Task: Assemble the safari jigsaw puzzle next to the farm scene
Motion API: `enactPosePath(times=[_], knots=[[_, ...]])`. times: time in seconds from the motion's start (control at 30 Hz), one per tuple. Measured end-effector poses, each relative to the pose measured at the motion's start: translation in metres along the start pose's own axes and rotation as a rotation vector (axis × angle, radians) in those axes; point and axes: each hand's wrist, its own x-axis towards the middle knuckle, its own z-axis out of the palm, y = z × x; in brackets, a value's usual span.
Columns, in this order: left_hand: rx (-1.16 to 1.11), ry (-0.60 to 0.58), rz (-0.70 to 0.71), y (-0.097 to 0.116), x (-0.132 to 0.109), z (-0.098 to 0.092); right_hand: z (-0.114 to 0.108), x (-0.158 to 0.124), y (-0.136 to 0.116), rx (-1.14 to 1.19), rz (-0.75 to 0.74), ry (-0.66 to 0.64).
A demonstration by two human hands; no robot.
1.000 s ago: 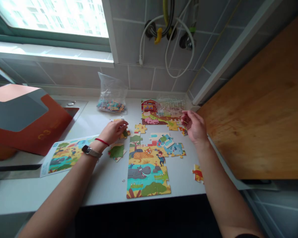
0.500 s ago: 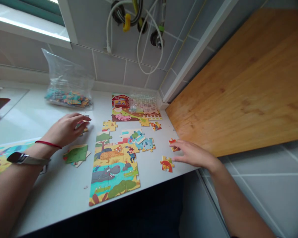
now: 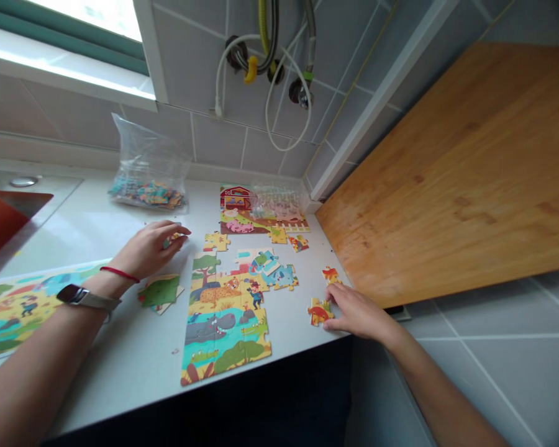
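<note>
My left hand (image 3: 151, 248) is curled on the counter, its fingers closed on a colourful puzzle piece (image 3: 171, 239) that is mostly hidden. Just below it lie a green puzzle piece (image 3: 162, 290) and another partly under it. At the right, my right hand (image 3: 361, 313) has its thumb and index finger at the right edge of a red-and-yellow puzzle piece (image 3: 319, 312). An orange puzzle piece (image 3: 330, 274) lies just above those fingers. Between my hands is a partly joined animal puzzle (image 3: 223, 323), with loose blue pieces (image 3: 279, 277) overlapping its upper right.
A clear bag (image 3: 149, 180) of pieces stands by the wall. Behind the puzzle lies a farm picture (image 3: 237, 220) with clear plastic on it. A printed picture sheet (image 3: 41, 304) is under my left forearm. A wooden board (image 3: 456, 186) leans at the right; a sink (image 3: 41, 202) is far left.
My right hand has moved down from beside the orange piece to the red-and-yellow piece. My left hand keeps its place by the stacked pieces. The view has shifted slightly.
</note>
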Motion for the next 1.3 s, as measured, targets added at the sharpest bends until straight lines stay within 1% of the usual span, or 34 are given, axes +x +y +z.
enactPosePath(times=[0.2, 0.4, 0.5, 0.57, 0.73, 0.83, 0.9, 1.0, 1.07, 1.1, 1.2, 1.23, 1.3], knots=[[-0.074, 0.084, 0.026, 0.016, 0.000, -0.004, 0.001, 0.015, 0.010, 0.045, -0.007, 0.047], [-0.117, 0.110, 0.048, 0.020, -0.002, 0.001, 0.002, 0.029, 0.021, 0.020, -0.043, 0.134], [-0.151, 0.126, 0.068, 0.025, -0.001, 0.003, -0.003, 0.041, 0.021, 0.035, -0.059, 0.186], [-0.173, 0.127, 0.081, 0.028, 0.000, 0.004, -0.008, 0.053, 0.015, 0.061, -0.076, 0.230], [-0.194, 0.126, 0.090, 0.025, 0.000, 0.007, -0.016, 0.098, -0.015, 0.173, -0.135, 0.319], [-0.173, 0.124, 0.085, 0.019, 0.000, 0.005, -0.016, 0.124, -0.041, 0.194, -0.182, 0.369], [-0.153, 0.103, 0.083, 0.015, 0.000, 0.005, -0.016, 0.136, -0.062, 0.228, -0.245, 0.395], [-0.166, 0.001, 0.124, 0.011, -0.002, 0.010, -0.012, 0.145, -0.100, 0.304, -0.408, 0.395], [-0.157, -0.102, 0.149, 0.010, -0.005, 0.015, -0.007, 0.148, -0.126, 0.317, -0.518, 0.379], [-0.125, -0.160, 0.152, 0.010, -0.007, 0.018, -0.003, 0.150, -0.138, 0.308, -0.550, 0.380], [0.042, -0.307, 0.126, 0.013, -0.014, 0.025, 0.008, 0.155, -0.165, 0.228, -0.577, 0.391], [0.092, -0.334, 0.117, 0.015, -0.016, 0.027, 0.012, 0.156, -0.170, 0.200, -0.572, 0.400], [0.154, -0.346, 0.105, 0.017, -0.018, 0.029, 0.018, 0.159, -0.174, 0.173, -0.561, 0.423]])
